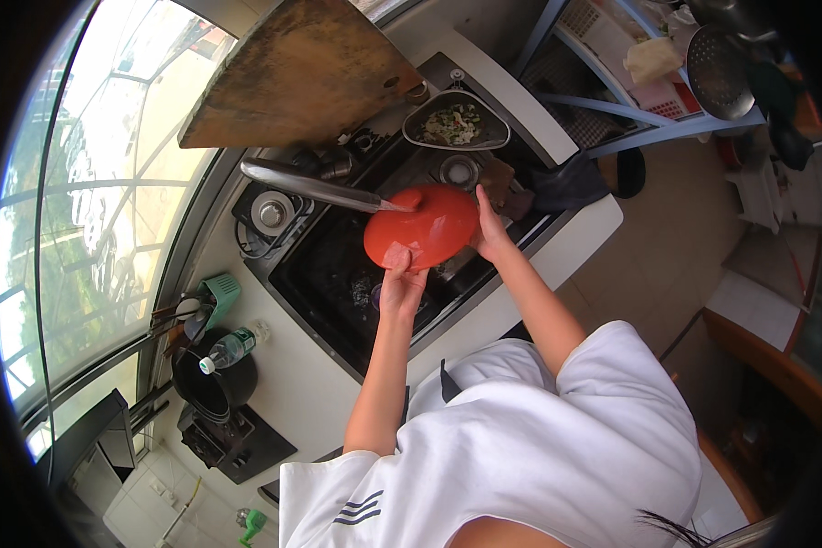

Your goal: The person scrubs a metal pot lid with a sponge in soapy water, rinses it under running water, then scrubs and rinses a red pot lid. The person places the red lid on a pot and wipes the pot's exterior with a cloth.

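A glossy red dish (428, 236) is tilted beneath the metal faucet (308, 185), over the black sink (315, 264). Water from the spout lands on its upper surface. My left hand (403, 291) grips the near rim, thumb on top and fingers underneath. At the right rim my right hand (491, 229) supports the dish, with some of its fingers hidden below. Past the dish, a small round metal bowl (459, 171) sits in the sink. A corner strainer basket (476, 140) with vegetable scraps (452, 125) stands at the sink's far end.
A large wooden cutting board (301, 75) leans by the window. To the left are a plastic bottle (229, 349), a black pot (198, 387), a green utensil holder (220, 294) and a gas stove (236, 442). A dark cloth (568, 181) drapes over the counter edge.
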The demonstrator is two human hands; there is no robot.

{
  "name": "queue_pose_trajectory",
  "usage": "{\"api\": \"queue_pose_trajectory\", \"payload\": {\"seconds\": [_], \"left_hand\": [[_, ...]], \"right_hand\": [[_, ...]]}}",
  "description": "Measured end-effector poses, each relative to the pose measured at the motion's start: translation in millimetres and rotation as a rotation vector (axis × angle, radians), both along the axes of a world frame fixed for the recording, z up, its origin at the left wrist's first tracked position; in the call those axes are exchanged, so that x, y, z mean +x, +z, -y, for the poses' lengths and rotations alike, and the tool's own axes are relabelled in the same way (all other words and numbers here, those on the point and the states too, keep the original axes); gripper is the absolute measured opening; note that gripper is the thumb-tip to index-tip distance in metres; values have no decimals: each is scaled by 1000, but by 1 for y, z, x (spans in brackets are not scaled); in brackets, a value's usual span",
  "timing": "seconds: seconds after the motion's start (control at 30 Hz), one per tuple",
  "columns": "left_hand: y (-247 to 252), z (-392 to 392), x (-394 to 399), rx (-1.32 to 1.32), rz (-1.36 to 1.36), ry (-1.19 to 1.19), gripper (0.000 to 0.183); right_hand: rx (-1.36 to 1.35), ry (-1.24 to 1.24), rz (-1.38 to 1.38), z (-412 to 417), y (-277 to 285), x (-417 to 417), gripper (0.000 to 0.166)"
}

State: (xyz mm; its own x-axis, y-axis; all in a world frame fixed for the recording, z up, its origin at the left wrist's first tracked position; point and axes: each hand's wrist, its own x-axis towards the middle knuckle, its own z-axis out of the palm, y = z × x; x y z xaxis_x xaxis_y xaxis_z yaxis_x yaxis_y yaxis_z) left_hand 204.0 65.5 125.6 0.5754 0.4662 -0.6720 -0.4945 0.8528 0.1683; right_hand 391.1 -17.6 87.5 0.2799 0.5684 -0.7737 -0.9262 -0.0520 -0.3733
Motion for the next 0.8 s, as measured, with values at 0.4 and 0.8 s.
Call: {"api": "queue_pose_trajectory", "payload": {"seconds": [0.4, 0.8], "left_hand": [[6, -45, 46, 171, -49, -155, 26], [2, -62, -3, 24, 21, -34, 36]], "right_hand": [[92, -343, -277, -12, -18, 1, 35], [336, -25, -219, -4, -21, -10, 36]]}}
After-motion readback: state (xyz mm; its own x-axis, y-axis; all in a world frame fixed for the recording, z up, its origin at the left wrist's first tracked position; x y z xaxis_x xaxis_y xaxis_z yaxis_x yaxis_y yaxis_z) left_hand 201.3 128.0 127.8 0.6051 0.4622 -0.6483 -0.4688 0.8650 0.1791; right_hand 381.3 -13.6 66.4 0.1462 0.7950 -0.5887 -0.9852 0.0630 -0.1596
